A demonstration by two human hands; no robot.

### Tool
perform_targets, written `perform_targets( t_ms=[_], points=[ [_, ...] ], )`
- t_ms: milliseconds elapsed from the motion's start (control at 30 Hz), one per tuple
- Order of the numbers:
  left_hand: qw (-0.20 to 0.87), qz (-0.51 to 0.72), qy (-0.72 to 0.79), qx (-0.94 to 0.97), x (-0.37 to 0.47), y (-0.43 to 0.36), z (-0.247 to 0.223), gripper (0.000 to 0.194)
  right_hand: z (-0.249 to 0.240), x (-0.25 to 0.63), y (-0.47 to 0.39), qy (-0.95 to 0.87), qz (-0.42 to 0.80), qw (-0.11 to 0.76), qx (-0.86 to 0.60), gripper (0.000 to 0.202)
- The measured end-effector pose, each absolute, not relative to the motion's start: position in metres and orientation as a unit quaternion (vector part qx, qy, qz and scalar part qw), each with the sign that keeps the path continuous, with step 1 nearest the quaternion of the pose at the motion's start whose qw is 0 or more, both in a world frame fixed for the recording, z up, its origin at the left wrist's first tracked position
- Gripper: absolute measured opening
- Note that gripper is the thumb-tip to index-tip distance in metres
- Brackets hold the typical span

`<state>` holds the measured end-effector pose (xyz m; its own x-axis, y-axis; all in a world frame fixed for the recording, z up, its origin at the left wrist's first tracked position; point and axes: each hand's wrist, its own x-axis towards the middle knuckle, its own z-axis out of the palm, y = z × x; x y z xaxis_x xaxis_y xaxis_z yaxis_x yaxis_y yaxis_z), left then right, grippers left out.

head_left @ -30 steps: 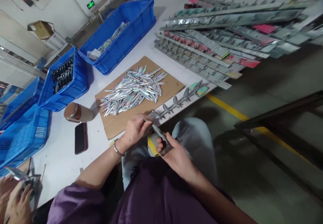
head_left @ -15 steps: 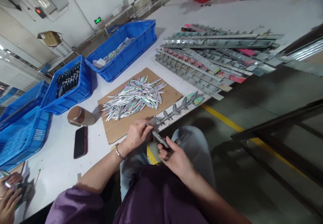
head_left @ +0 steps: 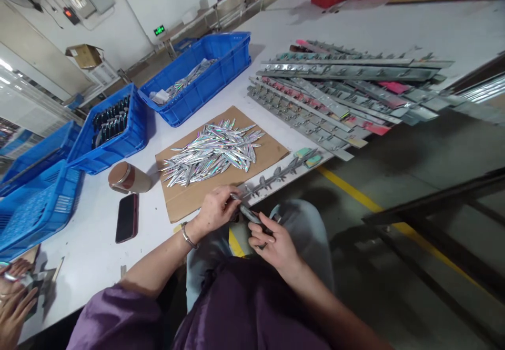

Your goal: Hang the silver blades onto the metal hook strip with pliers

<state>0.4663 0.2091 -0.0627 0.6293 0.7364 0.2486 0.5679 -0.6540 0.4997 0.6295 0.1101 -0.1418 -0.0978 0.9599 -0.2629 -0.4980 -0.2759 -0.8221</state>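
Over my lap, near the table's front edge, a slim grey fish-shaped piece (head_left: 249, 213) spans the gap between my hands. My left hand (head_left: 216, 209) pinches its upper end, fingers closed. At the lower end, my right hand (head_left: 273, 240) has its thumb and curled fingers closed on the piece; a small dark part shows by the fingers, its kind unclear. Just beyond my left hand, a metal strip with upright clips (head_left: 272, 178) lies along the table edge. Shiny silver fish-shaped pieces (head_left: 215, 150) are heaped on a cardboard sheet (head_left: 179, 204).
Many clip strips (head_left: 315, 87) are piled at the right, some overhanging the table. Blue crates (head_left: 205, 90) line the far left side. A brown cup (head_left: 130, 177) and a phone (head_left: 127, 218) lie at left. Another person's hands (head_left: 16, 302) work at lower left.
The view has shifted slightly, so the table things sit a little further right. My hands stay on the grey piece, which has turned a little; my right fingers have shifted slightly.
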Motion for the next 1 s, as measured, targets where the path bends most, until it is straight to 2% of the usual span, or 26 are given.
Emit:
perform_targets(
  t_ms=[67,133,200,267,333,400,467,533,600,667,733,800,900,1000],
  points=[
    [0.197,0.223,0.366,0.882,0.466,0.209,-0.061,0.021,-0.138,0.637,0.108,-0.361,0.609,0.533,-0.464,0.038],
    [0.208,0.222,0.359,0.882,0.467,0.208,-0.059,0.024,-0.128,0.646,0.104,-0.534,0.430,0.489,-0.539,0.033],
    [0.218,0.217,0.356,0.882,0.467,0.208,-0.058,0.027,-0.113,0.651,0.101,-0.705,0.214,0.363,-0.571,0.033],
    [0.229,0.214,0.355,0.881,0.468,0.209,-0.057,0.033,-0.098,0.649,0.100,-0.792,0.048,0.220,-0.568,0.039],
    [0.247,0.211,0.352,0.878,0.469,0.211,-0.057,0.038,-0.088,0.643,0.101,-0.815,-0.040,0.131,-0.563,0.044],
    [0.263,0.206,0.344,0.877,0.469,0.213,-0.057,0.036,-0.085,0.637,0.102,-0.815,-0.066,0.100,-0.567,0.045],
    [0.272,0.207,0.334,0.878,0.470,0.216,-0.056,0.032,-0.090,0.636,0.104,-0.806,-0.031,0.118,-0.579,0.046],
    [0.275,0.212,0.329,0.878,0.470,0.218,-0.057,0.029,-0.101,0.640,0.106,-0.779,0.082,0.200,-0.589,0.043],
    [0.275,0.211,0.329,0.878,0.471,0.218,-0.059,0.029,-0.116,0.645,0.108,-0.698,0.274,0.340,-0.568,0.035],
    [0.273,0.208,0.332,0.879,0.472,0.216,-0.063,0.029,-0.131,0.647,0.111,-0.533,0.484,0.480,-0.501,0.030],
    [0.269,0.209,0.333,0.879,0.472,0.213,-0.066,0.029,-0.142,0.644,0.111,-0.349,0.628,0.559,-0.414,0.034],
    [0.269,0.212,0.329,0.880,0.470,0.212,-0.065,0.032,-0.147,0.638,0.110,-0.235,0.689,0.585,-0.357,0.038],
    [0.289,0.179,0.308,0.889,0.456,0.223,-0.053,0.044,-0.143,0.634,0.106,-0.185,0.708,0.583,-0.353,0.040],
    [0.217,0.170,0.406,0.871,0.436,0.252,-0.035,0.037,-0.136,0.635,0.103,-0.176,0.710,0.572,-0.371,0.043]
  ],
)
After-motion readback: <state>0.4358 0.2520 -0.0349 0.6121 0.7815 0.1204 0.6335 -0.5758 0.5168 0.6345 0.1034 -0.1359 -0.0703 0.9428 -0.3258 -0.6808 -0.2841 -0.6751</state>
